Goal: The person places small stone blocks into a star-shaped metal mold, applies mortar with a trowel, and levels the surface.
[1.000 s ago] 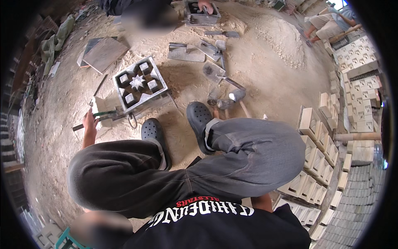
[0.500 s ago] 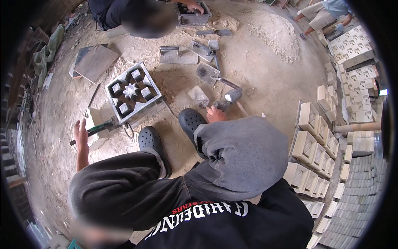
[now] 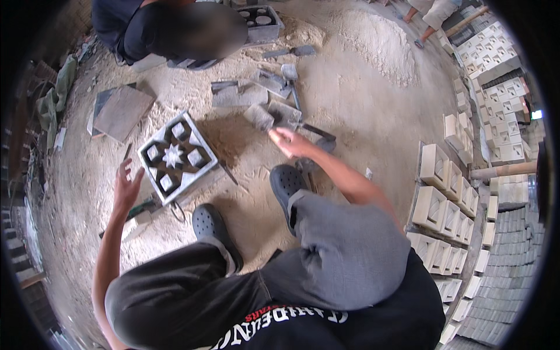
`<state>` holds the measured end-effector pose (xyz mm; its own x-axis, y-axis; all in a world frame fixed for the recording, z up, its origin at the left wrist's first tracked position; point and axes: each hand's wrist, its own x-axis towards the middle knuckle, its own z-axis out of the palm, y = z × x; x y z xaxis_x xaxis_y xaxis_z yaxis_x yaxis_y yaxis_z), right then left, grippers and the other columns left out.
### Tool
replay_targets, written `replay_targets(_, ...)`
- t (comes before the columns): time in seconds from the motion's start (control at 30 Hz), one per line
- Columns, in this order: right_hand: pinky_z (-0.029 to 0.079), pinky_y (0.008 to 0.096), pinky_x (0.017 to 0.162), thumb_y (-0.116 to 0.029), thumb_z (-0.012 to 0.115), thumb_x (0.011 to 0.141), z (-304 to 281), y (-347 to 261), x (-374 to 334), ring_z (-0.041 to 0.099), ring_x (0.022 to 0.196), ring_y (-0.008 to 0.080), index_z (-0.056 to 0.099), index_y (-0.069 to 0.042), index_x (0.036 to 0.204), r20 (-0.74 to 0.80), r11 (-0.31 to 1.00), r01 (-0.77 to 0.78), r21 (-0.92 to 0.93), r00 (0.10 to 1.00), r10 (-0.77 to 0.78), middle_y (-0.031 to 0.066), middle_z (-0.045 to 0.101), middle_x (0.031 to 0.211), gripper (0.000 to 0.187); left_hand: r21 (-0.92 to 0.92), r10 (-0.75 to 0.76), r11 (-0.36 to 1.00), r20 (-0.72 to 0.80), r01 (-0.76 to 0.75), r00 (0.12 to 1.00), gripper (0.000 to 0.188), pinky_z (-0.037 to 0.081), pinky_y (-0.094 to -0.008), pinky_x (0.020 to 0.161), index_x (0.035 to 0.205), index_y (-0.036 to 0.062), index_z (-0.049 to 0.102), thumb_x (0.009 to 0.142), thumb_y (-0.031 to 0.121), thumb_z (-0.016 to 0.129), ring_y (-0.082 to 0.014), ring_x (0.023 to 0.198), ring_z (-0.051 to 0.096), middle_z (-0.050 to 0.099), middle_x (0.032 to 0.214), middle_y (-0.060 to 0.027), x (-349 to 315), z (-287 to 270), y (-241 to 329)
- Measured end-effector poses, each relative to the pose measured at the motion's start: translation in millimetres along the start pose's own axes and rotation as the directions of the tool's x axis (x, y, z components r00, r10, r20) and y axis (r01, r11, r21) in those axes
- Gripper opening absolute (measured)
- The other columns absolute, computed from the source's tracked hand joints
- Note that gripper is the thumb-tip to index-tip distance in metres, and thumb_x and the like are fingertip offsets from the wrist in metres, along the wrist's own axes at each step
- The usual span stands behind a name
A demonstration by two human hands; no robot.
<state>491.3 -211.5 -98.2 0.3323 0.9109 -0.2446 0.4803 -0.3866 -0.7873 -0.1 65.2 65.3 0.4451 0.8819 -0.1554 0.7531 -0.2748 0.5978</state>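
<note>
In front of me stands a square metal mould, with a star shape at its centre and several square blocks around it. My left hand is beside its left edge, fingers spread and holding nothing. A bar with a green grip lies by the mould's near corner, partly behind my left forearm. My right hand is closed on a small trowel, its grey, dusty blade pointing away and to the left; the fingers hide the handle. Another trowel lies just beyond that hand.
Flat metal floats and a scraper lie on the dusty floor farther off. Stacked boards are at left. A person crouches by another mould. A powder heap is beyond; pale hollow blocks line the right.
My right hand has lifted the small trowel and moved away and to the left. My left hand has moved from the green-gripped bar up to the mould's left edge.
</note>
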Motion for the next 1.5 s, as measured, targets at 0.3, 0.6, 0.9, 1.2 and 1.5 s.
replay_targets(0.3, 0.050, 0.0474, 0.087, -0.055, 0.059, 0.089, -70.1, 15.4, 26.5, 0.066, 0.099, 0.0357, 0.060, -0.004, 0.123, -0.145, 0.671, -0.096, -0.735, 0.989, -0.018, 0.0182, 0.069, 0.108, 0.062, 0.453, 0.212, 0.722, 0.574, -0.523, 0.791, 0.065, 0.032, -0.0473, 0.114, 0.137, 0.0016, 0.046, 0.085, 0.034, 0.070, -0.0391, 0.137, 0.037, 0.028, 0.153, -0.0206, 24.3, 15.5, 92.5)
replay_targets(0.6, 0.052, 0.0488, 0.085, -0.060, 0.053, 0.090, -106.4, 22.8, 63.9, 0.067, 0.094, 0.0359, 0.067, -0.006, 0.103, 0.127, 0.830, -0.128, -0.543, 0.965, 0.231, 0.0203, 0.069, 0.098, 0.058, 0.250, 0.530, 0.629, 0.556, -0.736, 0.641, 0.075, 0.019, -0.0516, 0.119, 0.137, 0.0051, 0.045, 0.084, 0.053, 0.066, -0.0372, 0.144, 0.025, 0.034, 0.151, -0.0207, 90.9, 145.8, 118.4)
replay_targets(0.9, 0.052, 0.0492, 0.083, -0.044, 0.053, 0.092, -217.0, -62.0, 266.0, 0.067, 0.098, 0.0358, 0.067, -0.009, 0.103, 0.185, 0.634, -0.022, -0.773, 0.948, 0.258, 0.0172, 0.070, 0.104, 0.039, 0.298, 0.426, 0.740, 0.486, -0.603, 0.763, 0.075, 0.018, -0.0490, 0.118, 0.134, 0.0073, 0.052, 0.083, 0.061, 0.062, -0.0258, 0.142, 0.032, 0.048, 0.143, -0.0105, 86.1, 176.7, 125.5)
replay_targets(1.2, 0.054, 0.0447, 0.086, -0.021, 0.053, 0.089, -136.9, 9.5, 337.7, 0.066, 0.105, 0.0319, 0.064, -0.017, 0.119, -0.254, 0.776, -0.230, -0.588, 0.963, 0.094, 0.0139, 0.070, 0.098, 0.032, 0.199, 0.487, 0.785, 0.388, -0.587, 0.783, 0.064, 0.032, -0.0481, 0.109, 0.120, 0.0066, 0.059, 0.075, 0.050, 0.073, -0.0286, 0.129, 0.049, 0.059, 0.130, -0.0102, 90.3, 173.7, 127.8)
replay_targets(1.5, 0.057, 0.0469, 0.072, -0.017, 0.049, 0.094, -133.7, 22.9, 427.3, 0.071, 0.091, 0.0318, 0.059, -0.009, 0.119, -0.067, 0.535, -0.058, -0.843, 0.998, 0.002, 0.0129, 0.072, 0.098, 0.029, 0.206, 0.529, 0.760, 0.353, -0.616, 0.772, 0.060, 0.037, -0.0456, 0.104, 0.115, 0.0074, 0.062, 0.074, 0.049, 0.075, -0.0242, 0.119, 0.057, 0.066, 0.118, -0.0075, 89.2, 181.0, 123.6)
